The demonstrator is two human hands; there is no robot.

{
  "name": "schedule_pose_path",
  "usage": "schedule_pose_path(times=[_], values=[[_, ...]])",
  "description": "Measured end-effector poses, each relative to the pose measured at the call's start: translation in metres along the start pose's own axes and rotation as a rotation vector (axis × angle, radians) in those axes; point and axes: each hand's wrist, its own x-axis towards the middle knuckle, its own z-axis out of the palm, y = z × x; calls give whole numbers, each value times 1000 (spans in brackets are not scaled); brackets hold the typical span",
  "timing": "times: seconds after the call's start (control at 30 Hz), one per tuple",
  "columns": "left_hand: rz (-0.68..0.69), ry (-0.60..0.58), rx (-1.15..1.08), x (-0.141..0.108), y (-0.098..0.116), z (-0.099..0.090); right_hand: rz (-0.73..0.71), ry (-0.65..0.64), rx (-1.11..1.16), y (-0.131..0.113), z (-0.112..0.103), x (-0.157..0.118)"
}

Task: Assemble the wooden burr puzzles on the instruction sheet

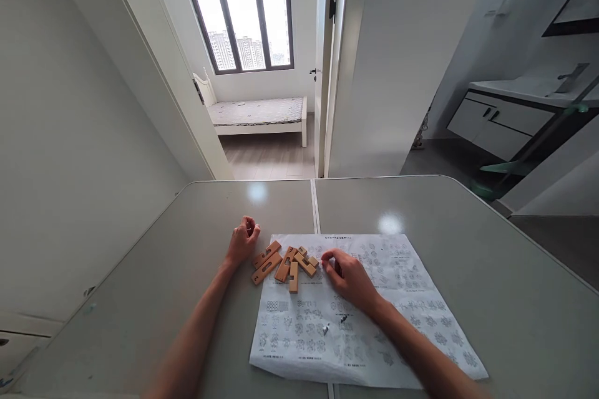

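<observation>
Several notched wooden puzzle pieces (266,269) lie in a loose cluster on the upper left of a printed paper sheet (374,358), some reaching past its left edge. Some are reddish brown, others paler, like the upright pale piece (293,278). Just beyond the cluster's left end, my left hand (243,239) rests on the table with its fingers curled in; nothing shows in it. On the sheet, right of the pieces, lies my right hand (347,275). Its fingers are loosely bent, the thumb apart from them, and its tips are close to a small notched block (313,261) without holding it.
The grey table (224,336) has a seam down its middle. Small line drawings and text cover the creased sheet, and tiny dark bits (344,318) lie on it. Behind the table are a doorway, a bed (257,113), a window (241,15) and a washbasin cabinet (503,118).
</observation>
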Motion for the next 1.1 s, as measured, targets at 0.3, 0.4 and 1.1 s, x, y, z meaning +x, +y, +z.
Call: schedule_pose_path(times=[0.3, 0.4, 1.1], values=[[49, -42, 222, -6, 3, 5, -15, -10, 7, 0, -1, 0], [58, -58, 259, -7, 4, 5, -10, -13, 5, 0, -1, 0], [110, -101, 337, -9, 5, 3, -10, -26, -7, 2, 0, 0]])
